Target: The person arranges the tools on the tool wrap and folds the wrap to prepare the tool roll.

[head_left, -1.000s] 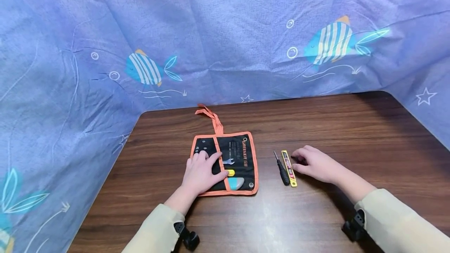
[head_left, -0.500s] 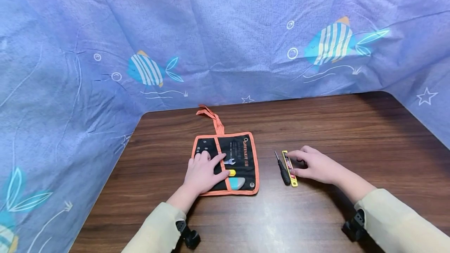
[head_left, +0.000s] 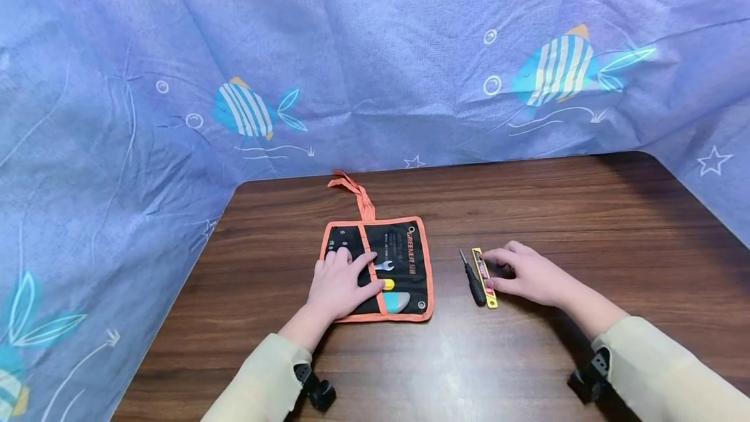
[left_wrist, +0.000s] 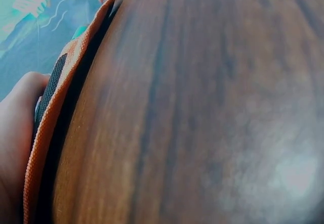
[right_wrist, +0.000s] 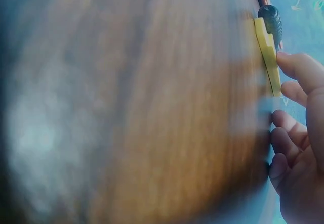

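Observation:
My left hand (head_left: pixel 338 283) rests on a black tool pouch (head_left: pixel 398 239) with orange edging, its thumb and index finger spread over the pocket edge. A wrench head (head_left: pixel 385 266), a yellow piece (head_left: pixel 388 284) and a teal-and-grey tool end (head_left: pixel 397 302) poke out of the pockets. To the right, my right hand (head_left: pixel 528 274) has its thumb and index fingertips on a slim yellow case (head_left: pixel 491 300) with a printed label, which lies flat. Its other fingers are bent. Just left of the case lies a black-handled screwdriver (head_left: pixel 476 288), tip pointing away.
All of this lies on a dark wooden table (head_left: pixel 445 357). An orange tie strap (head_left: pixel 364 202) runs from the pouch toward the back edge. A blue curtain (head_left: pixel 375 70) with fish prints hangs behind and at the sides.
My right hand's index finger and thumb have moved left, from beside the yellow case onto it. The left hand stays on the pouch, and the case and screwdriver have not visibly moved.

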Available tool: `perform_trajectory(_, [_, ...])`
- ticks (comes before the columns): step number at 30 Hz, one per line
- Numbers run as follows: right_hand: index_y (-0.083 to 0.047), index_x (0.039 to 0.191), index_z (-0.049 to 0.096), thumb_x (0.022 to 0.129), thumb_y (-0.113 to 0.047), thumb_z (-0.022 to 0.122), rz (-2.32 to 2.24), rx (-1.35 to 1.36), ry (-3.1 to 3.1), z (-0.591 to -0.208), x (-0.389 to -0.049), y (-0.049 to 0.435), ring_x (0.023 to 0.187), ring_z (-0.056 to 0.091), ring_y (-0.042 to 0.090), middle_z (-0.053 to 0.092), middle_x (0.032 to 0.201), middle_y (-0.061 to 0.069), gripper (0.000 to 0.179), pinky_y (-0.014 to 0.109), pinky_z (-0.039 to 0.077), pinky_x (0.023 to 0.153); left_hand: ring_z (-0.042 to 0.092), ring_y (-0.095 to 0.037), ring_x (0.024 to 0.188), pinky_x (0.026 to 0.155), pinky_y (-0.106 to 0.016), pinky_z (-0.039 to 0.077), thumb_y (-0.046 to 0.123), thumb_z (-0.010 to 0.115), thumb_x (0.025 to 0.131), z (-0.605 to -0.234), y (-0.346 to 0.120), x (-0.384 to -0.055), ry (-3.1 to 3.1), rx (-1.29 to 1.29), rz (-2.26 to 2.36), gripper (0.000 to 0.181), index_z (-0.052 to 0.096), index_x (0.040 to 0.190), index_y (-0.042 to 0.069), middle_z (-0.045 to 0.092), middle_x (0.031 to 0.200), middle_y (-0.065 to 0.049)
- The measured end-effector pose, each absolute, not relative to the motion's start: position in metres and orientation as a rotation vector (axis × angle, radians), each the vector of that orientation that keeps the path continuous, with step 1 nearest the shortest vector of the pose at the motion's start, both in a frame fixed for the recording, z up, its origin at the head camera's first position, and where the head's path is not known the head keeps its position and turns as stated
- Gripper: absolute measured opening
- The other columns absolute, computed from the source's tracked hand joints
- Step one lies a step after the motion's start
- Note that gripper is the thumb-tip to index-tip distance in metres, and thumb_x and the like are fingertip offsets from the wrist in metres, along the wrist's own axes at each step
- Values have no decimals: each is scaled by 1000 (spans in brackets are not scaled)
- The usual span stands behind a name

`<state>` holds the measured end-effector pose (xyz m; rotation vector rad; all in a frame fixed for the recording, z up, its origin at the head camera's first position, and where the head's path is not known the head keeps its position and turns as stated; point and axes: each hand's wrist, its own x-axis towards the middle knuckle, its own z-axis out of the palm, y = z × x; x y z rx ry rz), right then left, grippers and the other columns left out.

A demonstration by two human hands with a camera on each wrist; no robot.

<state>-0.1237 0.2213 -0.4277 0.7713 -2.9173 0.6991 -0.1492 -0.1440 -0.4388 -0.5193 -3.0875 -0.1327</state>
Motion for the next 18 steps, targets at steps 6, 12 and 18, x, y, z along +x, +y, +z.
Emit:
perform_trajectory(6, [-13,118,62,80,-36,72,708,748,-2917,-430,-125,220,87,54,16,53,93,-2,45,38,44,76,37,-20,82,69,-38,29,76,42,79,-439,-144,-149,-3069,-503,-143,67,51,133,38,44,93,-2])
perform_trajectory(12, [-14,119,61,81,-36,71,708,734,-2927,-431,-127,218,87,53,15,52,93,-1,45,38,43,75,36,-20,81,68,-37,29,73,46,79,-439,-146,-151,-3050,-488,-155,65,52,132,36,43,90,-1])
perform_trajectory(18, [-15,120,61,82,-39,69,712,686,-2958,-432,-125,217,88,53,16,53,95,-1,45,39,43,76,36,-19,80,68,-37,28,72,48,79,-440,-146,-151,-3051,-496,-168,65,52,132,35,41,89,0])
